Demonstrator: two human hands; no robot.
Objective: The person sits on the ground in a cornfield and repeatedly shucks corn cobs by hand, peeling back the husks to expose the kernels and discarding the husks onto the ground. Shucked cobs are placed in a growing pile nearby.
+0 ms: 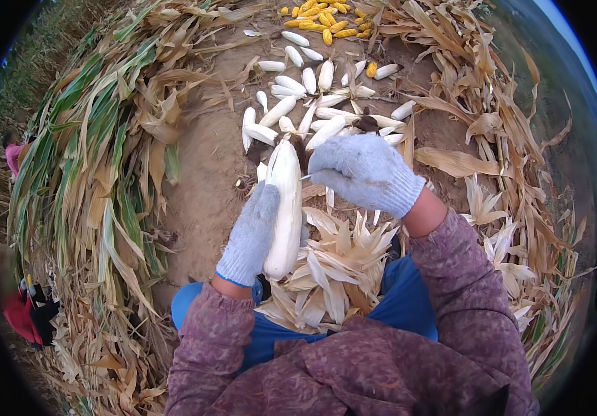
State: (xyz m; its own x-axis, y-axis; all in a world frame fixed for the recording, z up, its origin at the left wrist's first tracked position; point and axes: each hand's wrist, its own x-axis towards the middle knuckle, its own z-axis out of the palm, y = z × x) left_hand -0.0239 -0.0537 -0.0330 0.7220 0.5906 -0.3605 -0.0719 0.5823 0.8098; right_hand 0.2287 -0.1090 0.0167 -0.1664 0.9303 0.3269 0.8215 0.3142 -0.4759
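Note:
An ear of corn (284,223) in its pale husk stands lengthwise before me, with dark silk at its far tip. My left hand (251,231), in a greyish-white knit glove, grips its lower half from the left. Beside the ear's upper right, my gloved right hand (363,169) has its fingers curled together. From them a thin, pale pointed piece (305,177) sticks out towards the ear; most of it is hidden, so what it is stays unclear. Stripped husks (337,270) are heaped between my blue-trousered legs, below the hands.
Several ears in pale husks (288,86) lie on the bare soil (194,177) ahead. Beyond them is a pile of husked yellow ears (324,21). Cut cornstalks (106,140) are banked on the left, and dry stalks (511,119) on the right. Two people (23,317) are at the far left.

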